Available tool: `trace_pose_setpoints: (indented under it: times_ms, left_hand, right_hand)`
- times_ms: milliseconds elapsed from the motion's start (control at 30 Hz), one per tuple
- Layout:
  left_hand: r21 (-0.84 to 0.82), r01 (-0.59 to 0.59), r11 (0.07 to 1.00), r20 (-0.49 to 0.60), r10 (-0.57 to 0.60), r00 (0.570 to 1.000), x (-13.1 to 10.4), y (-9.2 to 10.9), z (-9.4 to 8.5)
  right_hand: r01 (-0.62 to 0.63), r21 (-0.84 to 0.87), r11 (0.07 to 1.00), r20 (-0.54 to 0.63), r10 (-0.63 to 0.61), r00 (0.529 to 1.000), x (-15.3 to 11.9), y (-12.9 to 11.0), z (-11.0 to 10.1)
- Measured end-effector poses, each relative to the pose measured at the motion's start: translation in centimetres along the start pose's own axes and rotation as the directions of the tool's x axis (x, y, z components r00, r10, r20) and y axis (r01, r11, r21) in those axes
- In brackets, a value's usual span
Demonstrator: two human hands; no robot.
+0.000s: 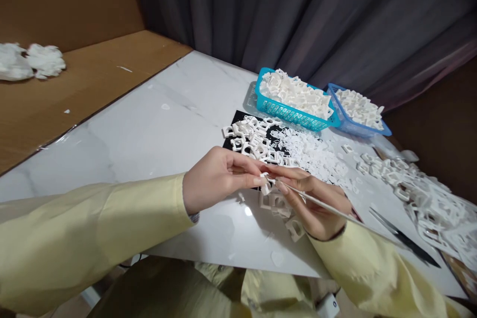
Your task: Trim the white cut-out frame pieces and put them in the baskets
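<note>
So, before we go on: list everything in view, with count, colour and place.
Held piece: one, white, centre
Slender tool: one, pale, centre right
Mat: one, black, mid-table
Cut-out pieces: many, white, on mat
Scraps: many, white, right of those pieces
Turquoise basket: one, filled with white pieces, far side
Blue basket: one, likewise filled, to its right
Heap: uncountable, white, far right
Pointed tool: one, dark, right
Tabletop: one, marbled white, beneath
Bundles: two, white, far left
Curtain: dark, behind
Left hand: one, bare, pinching held piece
Right hand: one, bare, holding slender tool
Sleeves: two, pale yellow
</note>
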State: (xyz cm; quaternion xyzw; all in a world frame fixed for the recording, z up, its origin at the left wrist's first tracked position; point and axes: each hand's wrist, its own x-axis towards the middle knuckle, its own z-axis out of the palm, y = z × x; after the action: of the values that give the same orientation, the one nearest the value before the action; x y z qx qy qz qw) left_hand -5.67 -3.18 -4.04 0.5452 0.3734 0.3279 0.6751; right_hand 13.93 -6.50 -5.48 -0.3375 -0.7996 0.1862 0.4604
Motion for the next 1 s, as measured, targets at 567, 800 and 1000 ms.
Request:
trace_pose_setpoints:
  times_ms: [567,800,1000]
  left_hand:
    - [-0.053,0.022,0.998,0.018,-0.021,1.0,-0.06,-0.07,-0.1]
    - [-0.125,0.043,0.991,0.067,-0.035,0.997,-0.07,-0.21,-0.02]
    - [-0.153,0.028,0.988,0.069,-0.017,0.997,-0.12,-0.18,0.12]
  right_hand:
    - [-0.08,0.185,0.98,0.043,0.073,0.996,0.36,-0.16,0.06]
    - [-0.079,0.189,0.979,0.009,0.078,0.997,0.02,-0.04,0.32]
    - [-0.075,0.216,0.973,-0.011,0.079,0.997,-0.12,0.05,0.19]
